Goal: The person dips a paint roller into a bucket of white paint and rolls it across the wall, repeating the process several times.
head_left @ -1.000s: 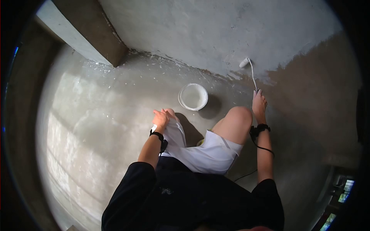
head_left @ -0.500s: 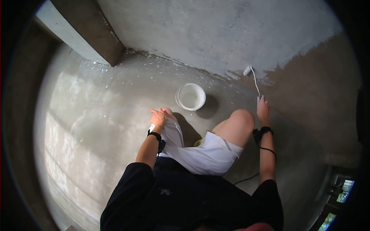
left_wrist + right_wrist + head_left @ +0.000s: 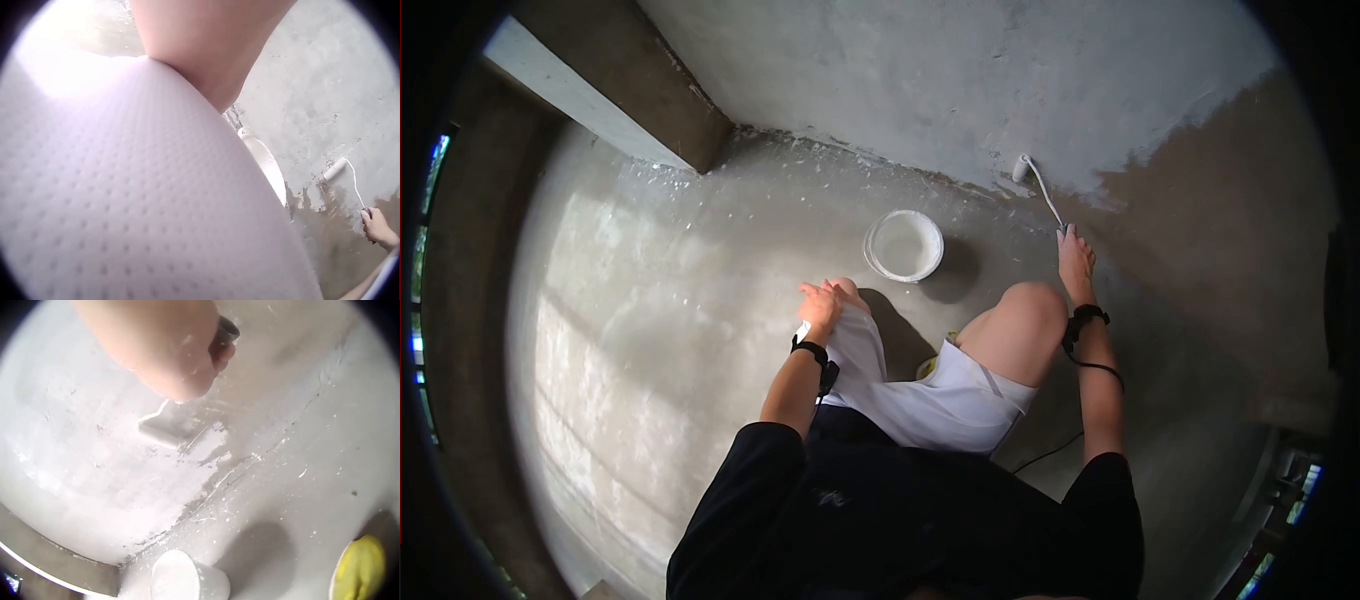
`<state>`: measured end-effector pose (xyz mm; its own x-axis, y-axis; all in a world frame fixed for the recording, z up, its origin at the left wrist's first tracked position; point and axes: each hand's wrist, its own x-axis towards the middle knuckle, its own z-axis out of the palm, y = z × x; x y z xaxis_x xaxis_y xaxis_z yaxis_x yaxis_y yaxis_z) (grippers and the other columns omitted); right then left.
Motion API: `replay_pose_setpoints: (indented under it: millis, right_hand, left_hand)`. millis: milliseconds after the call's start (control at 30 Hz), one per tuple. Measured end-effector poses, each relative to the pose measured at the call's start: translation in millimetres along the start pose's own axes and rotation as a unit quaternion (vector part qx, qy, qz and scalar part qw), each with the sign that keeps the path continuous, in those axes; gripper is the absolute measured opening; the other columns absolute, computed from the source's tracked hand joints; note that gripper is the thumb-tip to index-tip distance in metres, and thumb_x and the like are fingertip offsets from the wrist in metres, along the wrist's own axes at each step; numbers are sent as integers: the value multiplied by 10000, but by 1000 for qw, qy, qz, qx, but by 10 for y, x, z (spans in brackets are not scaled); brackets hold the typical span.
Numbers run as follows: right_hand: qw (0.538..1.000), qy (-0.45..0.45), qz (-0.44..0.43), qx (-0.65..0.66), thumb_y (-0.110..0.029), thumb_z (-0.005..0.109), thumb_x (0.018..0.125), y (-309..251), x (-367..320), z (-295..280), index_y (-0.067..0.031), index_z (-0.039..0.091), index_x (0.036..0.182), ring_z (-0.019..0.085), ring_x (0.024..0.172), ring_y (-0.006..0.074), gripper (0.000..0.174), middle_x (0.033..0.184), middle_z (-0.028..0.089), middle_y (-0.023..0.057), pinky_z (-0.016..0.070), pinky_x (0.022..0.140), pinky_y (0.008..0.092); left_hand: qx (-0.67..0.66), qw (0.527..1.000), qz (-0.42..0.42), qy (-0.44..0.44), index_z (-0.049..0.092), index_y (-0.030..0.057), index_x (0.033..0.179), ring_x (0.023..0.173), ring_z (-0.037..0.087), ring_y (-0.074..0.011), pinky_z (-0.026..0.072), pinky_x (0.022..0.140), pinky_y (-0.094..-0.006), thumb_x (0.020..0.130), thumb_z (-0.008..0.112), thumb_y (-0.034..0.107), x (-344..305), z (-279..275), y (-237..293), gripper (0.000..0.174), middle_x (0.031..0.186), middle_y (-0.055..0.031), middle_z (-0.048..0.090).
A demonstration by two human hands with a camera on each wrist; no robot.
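Note:
My right hand [image 3: 1076, 265] grips the dark handle [image 3: 229, 330] of a paint roller with a bent white wire frame. The roller's white sleeve [image 3: 1021, 172] is against the lower part of the wall [image 3: 960, 90], at the border of its pale coat, as the left wrist view shows too. My left hand [image 3: 821, 306] rests on my left knee, at the hem of the white shorts [image 3: 920, 400], with no tool in it. Between the knees and the wall, a white bucket [image 3: 904, 246] with whitish paint inside stands on the floor.
A brown-sided pillar [image 3: 635, 75] juts out left of the wall. Bare brown wall [image 3: 1230, 170] lies to the right. White drips spot the concrete floor [image 3: 650, 300] along the wall's foot. A yellow shoe [image 3: 362, 569] is near the bucket. A black cable [image 3: 1050, 455] trails from the right wrist.
The roller sleeve went down the wall, then shifted left along its lower edge, the right hand moving with it. The left hand has stayed on the knee.

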<state>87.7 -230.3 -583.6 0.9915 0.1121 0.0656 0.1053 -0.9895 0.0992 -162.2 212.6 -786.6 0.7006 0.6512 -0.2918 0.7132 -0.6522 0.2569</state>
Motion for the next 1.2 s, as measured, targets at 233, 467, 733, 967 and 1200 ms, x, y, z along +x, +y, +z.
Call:
replay_pose_setpoints:
  millis: [233,467,733,967,1200]
  right_hand:
    - [995,12,103,10,-386,412,968,983,-302,48,-46,519,1102,628,843,415,380,899,647,230,497,726,512]
    - [991,-53,119,-16,-377,402,972,894,-353,-73,-42,516,1146,622,863,420,395,925,646,227,489,750,513]
    - [999,-42,-4,-3,-369,429,963,-85,26,66,-53,526,1063,645,852,377,346,887,660,191,513,730,474]
    - [997,-52,-44,23,-357,449,956,-545,200,159,-50,521,1054,651,837,366,330,871,662,183,516,717,468]
    - [998,-40,45,-16,-355,440,962,202,-107,80,-46,501,1058,651,830,378,329,882,663,194,522,708,464]
  left_hand:
    - [-79,994,-69,23,299,-143,1168,809,664,-386,511,717,-456,934,376,422,-154,-260,203,616,872,-223,668]
    - [-70,995,-76,15,290,-145,1174,813,665,-377,511,720,-446,931,385,423,-142,-295,213,625,876,-223,668]
    - [-57,995,-85,20,304,-129,1174,791,670,-367,515,689,-428,930,375,424,-207,-405,244,609,837,-214,670]
    - [-63,995,-59,42,312,-133,1141,786,668,-376,518,689,-439,933,373,406,-214,-411,197,582,836,-231,665]
    - [-78,995,-59,9,327,-111,1082,777,667,-388,521,687,-449,933,372,407,-122,-246,148,541,836,-236,663]
